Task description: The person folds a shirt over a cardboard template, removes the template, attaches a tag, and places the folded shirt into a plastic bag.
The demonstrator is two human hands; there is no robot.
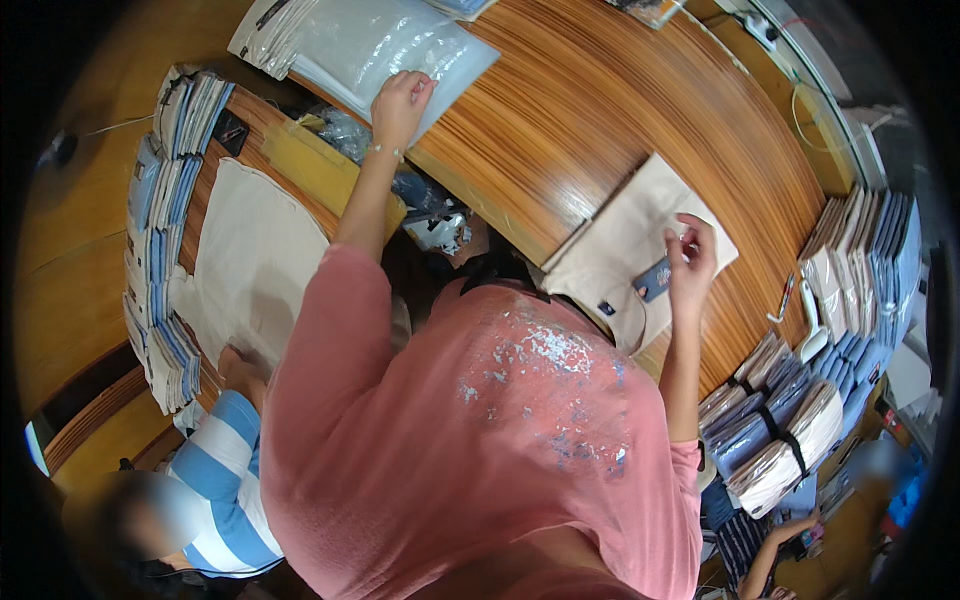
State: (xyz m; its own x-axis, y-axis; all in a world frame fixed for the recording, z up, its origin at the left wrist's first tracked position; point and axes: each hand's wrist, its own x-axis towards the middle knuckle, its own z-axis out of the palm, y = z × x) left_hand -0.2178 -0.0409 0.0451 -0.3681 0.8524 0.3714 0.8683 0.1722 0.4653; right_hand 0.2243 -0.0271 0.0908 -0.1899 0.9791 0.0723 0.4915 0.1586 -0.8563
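My left hand (pixel 403 98) is at the far left of the table, its fingers curled closed on the top clear plastic bag (pixel 440 70) of a flat stack. A thin bracelet circles that wrist. To the right, a folded beige garment (pixel 610 235) lies near the table's edge in front of me. A dark blue hang tag (pixel 654 280) rests on it, and a small dark label (pixel 606 308) shows near its lower end. My right hand (pixel 692 258) is over the garment beside the tag, fingers curled toward the thumb; whatever they pinch is too small to make out.
Bagged folded garments (pixel 860 260) and strapped bundles (pixel 770 430) line the right side. At left, a co-worker in a striped shirt (pixel 225 480) has a hand on a beige cloth (pixel 255 240), beside more stacks (pixel 165 250). A gap with plastic scraps (pixel 440 230) separates the tables.
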